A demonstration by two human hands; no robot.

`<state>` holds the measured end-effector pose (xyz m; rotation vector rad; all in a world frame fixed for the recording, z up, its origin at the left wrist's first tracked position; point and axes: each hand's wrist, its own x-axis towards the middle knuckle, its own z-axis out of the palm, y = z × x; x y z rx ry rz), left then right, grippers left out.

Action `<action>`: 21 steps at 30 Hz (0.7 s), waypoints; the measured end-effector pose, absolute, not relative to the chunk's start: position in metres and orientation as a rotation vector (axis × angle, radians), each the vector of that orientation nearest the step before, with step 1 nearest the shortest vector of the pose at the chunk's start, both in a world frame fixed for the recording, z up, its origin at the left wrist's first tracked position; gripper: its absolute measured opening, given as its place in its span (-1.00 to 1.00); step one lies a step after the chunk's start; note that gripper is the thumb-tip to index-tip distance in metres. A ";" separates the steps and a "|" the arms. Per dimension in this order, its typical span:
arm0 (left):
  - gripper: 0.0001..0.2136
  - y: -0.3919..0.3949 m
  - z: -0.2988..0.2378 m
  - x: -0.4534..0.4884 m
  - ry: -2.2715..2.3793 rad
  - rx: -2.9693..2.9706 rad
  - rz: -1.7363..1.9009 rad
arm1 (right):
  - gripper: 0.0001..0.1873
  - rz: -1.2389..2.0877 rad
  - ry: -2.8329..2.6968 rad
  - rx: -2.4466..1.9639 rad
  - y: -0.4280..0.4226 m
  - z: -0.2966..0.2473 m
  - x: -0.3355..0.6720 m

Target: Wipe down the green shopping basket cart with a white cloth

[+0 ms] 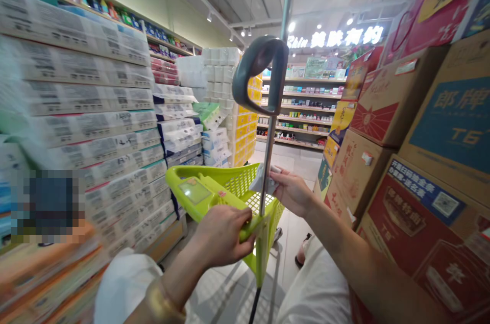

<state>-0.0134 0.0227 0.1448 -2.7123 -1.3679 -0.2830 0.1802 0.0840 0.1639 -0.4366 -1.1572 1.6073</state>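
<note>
- The left hand (224, 234) has its grip closed around the near rim of a green basket (214, 189), with the fingers curled over the plastic edge and the thumb on the side toward the pole.
- A gold bangle (163, 306) sits on the left forearm, low in the view.
- The green basket is in the middle of the aisle between the two hands. It is tilted so that its mesh inside shows, and it is above the pale tiled floor (294, 232).
- A metal pole (268, 155) rises from the basket's near rim, just beside the left hand, to a grey handle (260, 74) that curves over at its top.
- The right hand (293, 191) has its grip closed on a white cloth (264, 178). It presses the cloth against the metal pole a little above the basket's rim.
- The cloth is folded around the pole on the right-hand side. How far it wraps behind cannot be told.
- Stacked tissue packs (95, 125) fill the left side of the aisle, close to the left arm.
- Cardboard boxes (390, 94), red and brown, are piled on the right, just beside the right forearm.
- Store shelves (306, 120) stand at the far end of the aisle, well apart from the hands.
</note>
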 end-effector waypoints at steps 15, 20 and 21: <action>-0.68 0.033 0.153 -0.009 -1.765 -2.638 -0.494 | -0.77 0.717 -1.639 -0.715 0.069 0.123 0.162; -0.71 0.032 0.149 -0.008 -1.892 -2.469 -0.236 | -0.62 0.254 -1.743 -0.919 0.056 0.084 0.164; -0.68 0.032 0.149 -0.010 -1.889 -2.462 -0.210 | -0.59 0.228 -1.791 -0.913 0.053 0.077 0.160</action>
